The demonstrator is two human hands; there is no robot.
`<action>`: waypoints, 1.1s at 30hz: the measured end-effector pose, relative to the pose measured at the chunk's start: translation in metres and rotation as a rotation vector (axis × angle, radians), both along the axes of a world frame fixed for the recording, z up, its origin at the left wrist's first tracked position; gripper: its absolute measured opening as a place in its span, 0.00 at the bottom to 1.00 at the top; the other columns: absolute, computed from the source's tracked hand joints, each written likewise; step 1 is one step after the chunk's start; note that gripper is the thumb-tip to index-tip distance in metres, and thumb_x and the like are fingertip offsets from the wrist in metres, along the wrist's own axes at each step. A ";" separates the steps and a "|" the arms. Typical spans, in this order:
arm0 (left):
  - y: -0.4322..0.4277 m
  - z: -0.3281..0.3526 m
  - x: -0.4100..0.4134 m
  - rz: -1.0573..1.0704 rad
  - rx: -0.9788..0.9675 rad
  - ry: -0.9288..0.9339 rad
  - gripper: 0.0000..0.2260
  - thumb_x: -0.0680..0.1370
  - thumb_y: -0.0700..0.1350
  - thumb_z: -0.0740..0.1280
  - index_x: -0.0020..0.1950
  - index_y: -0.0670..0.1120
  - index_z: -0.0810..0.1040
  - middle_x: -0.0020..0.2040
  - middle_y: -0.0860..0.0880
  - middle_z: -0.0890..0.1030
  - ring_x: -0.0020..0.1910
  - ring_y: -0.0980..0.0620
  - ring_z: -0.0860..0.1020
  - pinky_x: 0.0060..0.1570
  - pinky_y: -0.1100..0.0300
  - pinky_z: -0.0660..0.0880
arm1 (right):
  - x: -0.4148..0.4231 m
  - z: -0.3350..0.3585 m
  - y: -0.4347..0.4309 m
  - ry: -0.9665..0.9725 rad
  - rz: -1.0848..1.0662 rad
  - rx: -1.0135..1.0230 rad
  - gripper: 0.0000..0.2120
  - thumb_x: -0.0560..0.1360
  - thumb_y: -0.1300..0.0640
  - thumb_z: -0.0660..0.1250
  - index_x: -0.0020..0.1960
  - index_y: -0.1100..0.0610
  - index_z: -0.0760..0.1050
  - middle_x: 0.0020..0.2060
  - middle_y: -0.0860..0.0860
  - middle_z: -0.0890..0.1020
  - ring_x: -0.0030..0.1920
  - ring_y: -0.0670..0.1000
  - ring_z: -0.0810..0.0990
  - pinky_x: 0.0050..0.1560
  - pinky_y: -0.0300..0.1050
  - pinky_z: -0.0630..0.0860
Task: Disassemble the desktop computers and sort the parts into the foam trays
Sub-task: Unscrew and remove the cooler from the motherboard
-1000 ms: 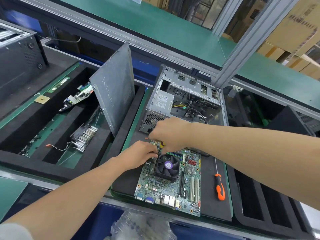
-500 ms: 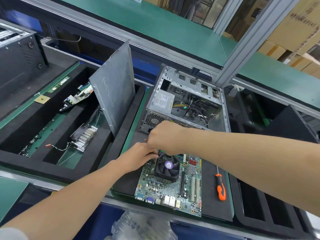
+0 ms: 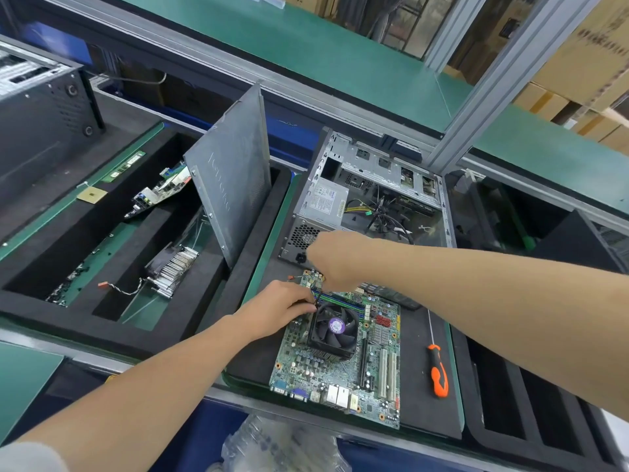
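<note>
The motherboard (image 3: 340, 376) lies out on the near tabletop with its fan (image 3: 335, 327) on, the left hand (image 3: 275, 308) and right hand (image 3: 335, 260) curled at the fan's far corner (I cannot tell their grip), one heatsink (image 3: 173, 270) in the left tray (image 3: 34, 291) and the power supply (image 3: 326, 202) unremoved in the far case (image 3: 374, 165).

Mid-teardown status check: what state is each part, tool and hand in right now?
Motherboard, out of the case, flat on the mat.
Cooler fan, mounted on the motherboard.
Case, open, side off.
Power supply, inside the case.
Side panel, removed, leaning upright in the foam tray.
Screwdriver, lying unheld on the mat.
Left hand, fingers at the fan's far corner; grip unclear.
Right hand, curled over the board's far edge; grip unclear.
</note>
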State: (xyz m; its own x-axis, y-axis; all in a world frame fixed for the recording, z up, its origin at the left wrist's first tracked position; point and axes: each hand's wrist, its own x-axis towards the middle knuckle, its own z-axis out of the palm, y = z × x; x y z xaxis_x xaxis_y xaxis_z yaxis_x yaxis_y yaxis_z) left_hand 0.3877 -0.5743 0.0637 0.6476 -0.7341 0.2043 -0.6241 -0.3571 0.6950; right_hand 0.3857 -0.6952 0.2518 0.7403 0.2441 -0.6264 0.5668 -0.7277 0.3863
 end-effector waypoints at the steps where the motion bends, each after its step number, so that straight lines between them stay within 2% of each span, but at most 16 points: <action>1: 0.000 0.000 0.000 0.009 0.008 0.020 0.10 0.83 0.50 0.68 0.55 0.46 0.85 0.49 0.51 0.85 0.48 0.56 0.80 0.51 0.60 0.75 | -0.003 -0.001 0.001 -0.040 0.193 0.000 0.06 0.79 0.59 0.68 0.44 0.57 0.73 0.36 0.51 0.73 0.35 0.54 0.76 0.34 0.46 0.74; 4: -0.002 -0.002 -0.001 0.039 0.018 0.049 0.10 0.83 0.51 0.67 0.56 0.47 0.85 0.50 0.52 0.85 0.45 0.60 0.76 0.50 0.63 0.72 | -0.006 -0.007 0.001 -0.018 0.675 -0.078 0.09 0.77 0.65 0.66 0.53 0.54 0.79 0.43 0.51 0.81 0.44 0.56 0.82 0.38 0.48 0.77; 6: -0.001 -0.002 -0.003 0.031 0.013 0.031 0.10 0.83 0.50 0.67 0.55 0.47 0.84 0.49 0.52 0.85 0.45 0.59 0.76 0.49 0.63 0.73 | -0.004 -0.004 0.002 -0.014 0.671 -0.058 0.09 0.76 0.63 0.67 0.54 0.54 0.79 0.42 0.51 0.81 0.43 0.57 0.81 0.35 0.46 0.74; 8: 0.000 0.000 -0.003 0.012 -0.017 -0.011 0.09 0.83 0.49 0.68 0.52 0.45 0.84 0.46 0.51 0.84 0.43 0.60 0.75 0.47 0.64 0.71 | -0.004 0.002 0.003 -0.041 0.401 0.027 0.07 0.77 0.53 0.68 0.50 0.56 0.78 0.35 0.50 0.75 0.39 0.57 0.78 0.31 0.44 0.70; 10: 0.000 0.003 -0.003 -0.001 -0.047 -0.035 0.08 0.82 0.48 0.70 0.51 0.44 0.84 0.46 0.51 0.84 0.43 0.60 0.75 0.47 0.67 0.70 | 0.004 0.005 0.003 -0.007 -0.117 0.087 0.23 0.80 0.40 0.63 0.40 0.59 0.76 0.29 0.49 0.77 0.32 0.54 0.80 0.27 0.40 0.70; 11: 0.001 0.003 -0.003 -0.001 -0.054 -0.040 0.08 0.82 0.48 0.70 0.52 0.44 0.84 0.47 0.51 0.85 0.44 0.59 0.77 0.48 0.67 0.71 | 0.007 0.003 0.005 0.073 -0.333 0.058 0.27 0.82 0.38 0.58 0.39 0.59 0.76 0.27 0.49 0.79 0.27 0.51 0.79 0.25 0.38 0.71; 13: 0.001 0.003 -0.004 0.003 -0.044 -0.037 0.08 0.82 0.48 0.70 0.53 0.44 0.84 0.48 0.50 0.85 0.47 0.55 0.80 0.50 0.62 0.75 | 0.007 0.002 0.011 0.221 -0.455 -0.059 0.26 0.86 0.45 0.53 0.41 0.58 0.78 0.29 0.48 0.81 0.25 0.47 0.74 0.29 0.37 0.76; 15: 0.001 0.003 -0.004 0.011 -0.010 -0.011 0.09 0.82 0.49 0.70 0.54 0.45 0.84 0.48 0.50 0.85 0.47 0.53 0.80 0.50 0.59 0.76 | 0.004 -0.002 0.010 0.154 -0.298 -0.131 0.21 0.85 0.50 0.58 0.38 0.55 0.78 0.31 0.47 0.80 0.30 0.47 0.74 0.34 0.42 0.76; 17: 0.000 0.005 -0.004 0.020 0.017 0.029 0.09 0.82 0.50 0.69 0.53 0.46 0.83 0.48 0.51 0.84 0.46 0.54 0.80 0.49 0.58 0.77 | 0.001 -0.002 0.005 0.022 -0.188 -0.039 0.15 0.81 0.55 0.66 0.36 0.56 0.72 0.32 0.50 0.74 0.32 0.51 0.74 0.29 0.43 0.69; 19: -0.001 0.007 -0.004 0.021 0.042 0.070 0.08 0.82 0.50 0.69 0.52 0.47 0.82 0.46 0.52 0.83 0.45 0.55 0.79 0.49 0.57 0.77 | -0.006 -0.001 0.003 -0.055 0.014 -0.017 0.07 0.78 0.61 0.68 0.42 0.57 0.72 0.35 0.51 0.68 0.34 0.54 0.73 0.29 0.45 0.67; 22: -0.001 0.010 -0.004 0.016 0.093 0.142 0.06 0.82 0.50 0.69 0.54 0.49 0.81 0.48 0.53 0.83 0.47 0.56 0.78 0.52 0.55 0.77 | -0.017 -0.011 -0.003 -0.110 0.412 -0.037 0.08 0.79 0.63 0.66 0.55 0.53 0.79 0.43 0.50 0.80 0.44 0.56 0.80 0.37 0.47 0.74; 24: 0.000 0.009 -0.006 0.002 0.059 0.214 0.14 0.80 0.56 0.69 0.64 0.54 0.76 0.56 0.56 0.82 0.54 0.58 0.78 0.58 0.56 0.76 | -0.022 -0.015 -0.014 -0.145 0.476 0.005 0.10 0.80 0.61 0.66 0.59 0.51 0.79 0.49 0.50 0.83 0.50 0.56 0.82 0.45 0.49 0.78; 26: 0.001 0.007 -0.012 -0.052 0.112 0.303 0.35 0.72 0.69 0.72 0.74 0.57 0.66 0.69 0.57 0.73 0.67 0.57 0.71 0.67 0.57 0.70 | -0.023 -0.013 -0.030 -0.185 0.351 0.072 0.12 0.78 0.61 0.67 0.61 0.53 0.75 0.48 0.50 0.82 0.50 0.57 0.82 0.47 0.50 0.77; 28: -0.007 0.005 -0.020 -0.077 0.270 0.315 0.48 0.59 0.77 0.74 0.72 0.58 0.62 0.67 0.57 0.68 0.68 0.52 0.66 0.67 0.50 0.69 | -0.025 -0.011 -0.054 -0.215 0.090 0.145 0.13 0.76 0.60 0.67 0.60 0.54 0.71 0.41 0.50 0.76 0.46 0.58 0.81 0.39 0.50 0.74; 31: -0.023 0.005 -0.025 -0.056 0.241 0.332 0.41 0.56 0.71 0.81 0.60 0.57 0.67 0.59 0.60 0.74 0.61 0.54 0.74 0.60 0.51 0.78 | -0.041 -0.023 -0.095 -0.131 -0.339 0.217 0.13 0.81 0.52 0.65 0.62 0.56 0.67 0.39 0.51 0.70 0.43 0.58 0.78 0.32 0.48 0.69; 33: -0.028 0.008 -0.021 -0.044 0.195 0.316 0.39 0.57 0.68 0.82 0.61 0.57 0.70 0.59 0.61 0.78 0.57 0.60 0.78 0.58 0.57 0.80 | -0.061 -0.039 -0.117 0.000 -0.537 0.266 0.16 0.85 0.46 0.60 0.62 0.59 0.69 0.43 0.54 0.76 0.42 0.57 0.77 0.36 0.51 0.73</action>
